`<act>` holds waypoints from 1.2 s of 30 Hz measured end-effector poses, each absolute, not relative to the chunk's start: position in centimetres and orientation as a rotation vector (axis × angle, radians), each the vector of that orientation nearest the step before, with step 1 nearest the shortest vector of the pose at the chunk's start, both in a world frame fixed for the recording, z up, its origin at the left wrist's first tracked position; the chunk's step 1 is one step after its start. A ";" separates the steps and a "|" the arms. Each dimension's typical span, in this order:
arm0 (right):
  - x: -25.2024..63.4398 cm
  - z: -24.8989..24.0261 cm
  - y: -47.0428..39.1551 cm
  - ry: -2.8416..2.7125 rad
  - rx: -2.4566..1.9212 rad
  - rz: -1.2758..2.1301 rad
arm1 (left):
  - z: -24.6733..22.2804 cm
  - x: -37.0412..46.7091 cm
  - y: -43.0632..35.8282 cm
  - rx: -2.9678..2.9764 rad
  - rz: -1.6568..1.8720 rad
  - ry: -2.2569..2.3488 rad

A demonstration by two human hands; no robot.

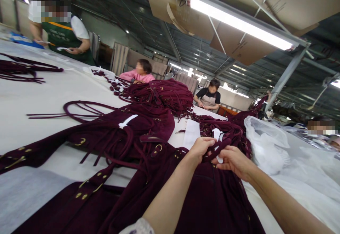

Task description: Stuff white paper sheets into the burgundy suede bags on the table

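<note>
single head-worn view, tilted, facing forward over table (45, 96); left hand (199, 149), right hand (236, 160) near.

Our left forearm (170, 191) slants up to our left hand (198, 149), its fingers (209, 141) pinched; our right forearm (278, 193) reaches in from the lower right to our right hand (236, 159) (just beside the left), its fingers curled inward.

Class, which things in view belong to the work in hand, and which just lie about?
Likely in use:
maroon strap, held by left hand and right hand
white piece beside it
maroon bag beneath

Apparently lying about:
translucent plastic bag
heaped maroon goods
</note>
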State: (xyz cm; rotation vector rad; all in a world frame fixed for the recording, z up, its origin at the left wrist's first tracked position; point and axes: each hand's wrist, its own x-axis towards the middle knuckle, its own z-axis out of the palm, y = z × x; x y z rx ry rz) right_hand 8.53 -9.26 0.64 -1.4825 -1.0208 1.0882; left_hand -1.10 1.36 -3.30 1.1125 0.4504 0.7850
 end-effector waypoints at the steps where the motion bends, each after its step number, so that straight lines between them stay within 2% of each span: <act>1: 8.6 0.7 -9.3 -1.013 -1.499 1.085 | -3.4 -1.1 1.4 1.106 0.791 0.443; 8: 9.4 2.0 -10.0 -0.994 -1.657 1.002 | -2.9 -0.8 0.9 1.084 0.954 0.389; 14: 9.1 5.1 -9.8 -1.135 -1.666 0.658 | -1.5 -1.1 0.4 1.213 1.161 0.375; 19: 9.2 4.7 -8.8 -1.234 -1.394 0.830 | -1.2 -1.9 1.3 1.434 1.524 0.446; 24: 9.5 3.7 -8.6 -1.345 -1.295 0.902 | -1.2 -2.4 2.0 1.402 1.515 0.405; 30: 9.0 4.4 -8.1 -1.563 -1.376 0.481 | -0.4 -3.0 1.1 1.596 1.569 0.422; 36: 7.6 4.4 -7.4 -1.422 -1.233 0.674 | -0.9 -2.9 1.5 1.664 1.555 0.448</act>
